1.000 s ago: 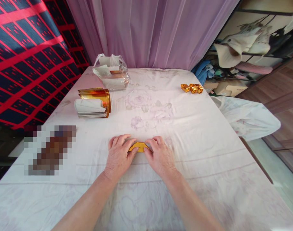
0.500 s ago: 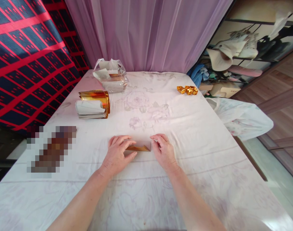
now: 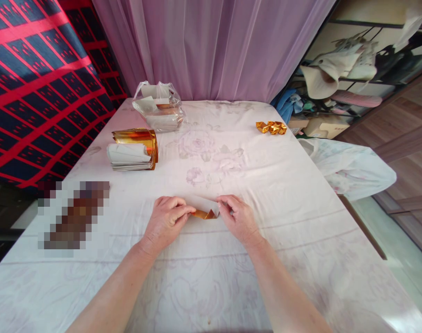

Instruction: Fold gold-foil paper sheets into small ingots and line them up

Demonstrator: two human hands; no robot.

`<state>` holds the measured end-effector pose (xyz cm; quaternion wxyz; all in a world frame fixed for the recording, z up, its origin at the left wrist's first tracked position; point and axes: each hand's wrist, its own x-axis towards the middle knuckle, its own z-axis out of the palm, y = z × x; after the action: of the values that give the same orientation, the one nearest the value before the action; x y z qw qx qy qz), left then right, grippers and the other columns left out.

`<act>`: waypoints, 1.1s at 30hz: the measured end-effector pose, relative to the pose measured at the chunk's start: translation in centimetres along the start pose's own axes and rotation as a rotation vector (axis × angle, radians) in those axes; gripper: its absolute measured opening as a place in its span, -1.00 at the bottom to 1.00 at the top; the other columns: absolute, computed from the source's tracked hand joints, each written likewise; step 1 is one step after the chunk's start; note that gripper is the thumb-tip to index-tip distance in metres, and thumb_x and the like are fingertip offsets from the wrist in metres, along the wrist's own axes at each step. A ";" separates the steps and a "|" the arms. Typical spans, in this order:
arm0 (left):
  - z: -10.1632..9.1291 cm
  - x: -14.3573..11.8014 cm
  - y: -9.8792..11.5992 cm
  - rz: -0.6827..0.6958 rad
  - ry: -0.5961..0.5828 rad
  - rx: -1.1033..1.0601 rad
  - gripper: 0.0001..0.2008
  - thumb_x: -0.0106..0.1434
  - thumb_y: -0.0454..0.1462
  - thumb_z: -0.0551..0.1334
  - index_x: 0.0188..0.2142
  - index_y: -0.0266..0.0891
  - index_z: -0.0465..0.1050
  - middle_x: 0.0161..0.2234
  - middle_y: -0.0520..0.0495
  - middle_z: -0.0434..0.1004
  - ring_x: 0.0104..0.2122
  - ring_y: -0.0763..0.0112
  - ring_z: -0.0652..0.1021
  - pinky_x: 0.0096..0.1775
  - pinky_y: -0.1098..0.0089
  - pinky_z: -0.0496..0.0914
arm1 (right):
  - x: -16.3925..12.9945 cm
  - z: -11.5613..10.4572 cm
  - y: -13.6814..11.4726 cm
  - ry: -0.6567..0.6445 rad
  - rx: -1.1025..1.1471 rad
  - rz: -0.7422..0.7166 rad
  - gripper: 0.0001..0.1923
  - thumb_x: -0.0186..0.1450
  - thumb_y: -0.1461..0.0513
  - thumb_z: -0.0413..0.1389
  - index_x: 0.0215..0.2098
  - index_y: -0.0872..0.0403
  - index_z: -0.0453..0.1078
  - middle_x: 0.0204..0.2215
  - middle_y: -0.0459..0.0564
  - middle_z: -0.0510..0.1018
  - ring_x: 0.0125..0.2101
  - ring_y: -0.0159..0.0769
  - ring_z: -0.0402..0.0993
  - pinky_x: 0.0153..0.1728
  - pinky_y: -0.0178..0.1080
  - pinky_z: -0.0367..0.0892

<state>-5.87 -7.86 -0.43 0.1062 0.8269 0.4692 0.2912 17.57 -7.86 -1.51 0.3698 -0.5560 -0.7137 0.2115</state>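
A small sheet of gold foil paper (image 3: 204, 209), white on its back, lies partly folded on the pale flowered tablecloth (image 3: 211, 259). My left hand (image 3: 166, 221) pinches its left end between thumb and fingers. My right hand (image 3: 239, 218) grips the right end, where a white flap stands up. Both hands rest on the cloth near the table's front middle.
A curled stack of gold and white sheets (image 3: 133, 151) lies at the left. A clear plastic bag of more sheets (image 3: 158, 107) sits behind it. Folded gold pieces (image 3: 271, 127) lie at the far right. A blurred patch (image 3: 74, 217) covers something at the left. A white bag (image 3: 350, 169) hangs off the right edge.
The paper was pressed flat under both hands a second ago. Now its white flap is lifted and both hands pinch its ends.
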 end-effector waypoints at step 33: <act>2.0 -0.7 4.8 0.087 -0.162 0.172 -0.63 0.31 -0.24 0.23 0.08 -0.28 0.42 0.07 -0.18 0.49 0.08 0.11 0.42 0.11 0.06 0.27 | -0.3 0.3 0.1 0.036 0.012 -0.004 -0.84 0.32 0.25 0.02 -0.24 0.03 0.44 -0.34 -0.02 0.60 -0.43 -0.34 0.51 -0.39 -0.31 0.39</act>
<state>-1.57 -10.83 -0.12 0.0599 0.8734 0.4459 0.1866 17.48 -8.11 -1.88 0.3863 -0.5560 -0.7068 0.2050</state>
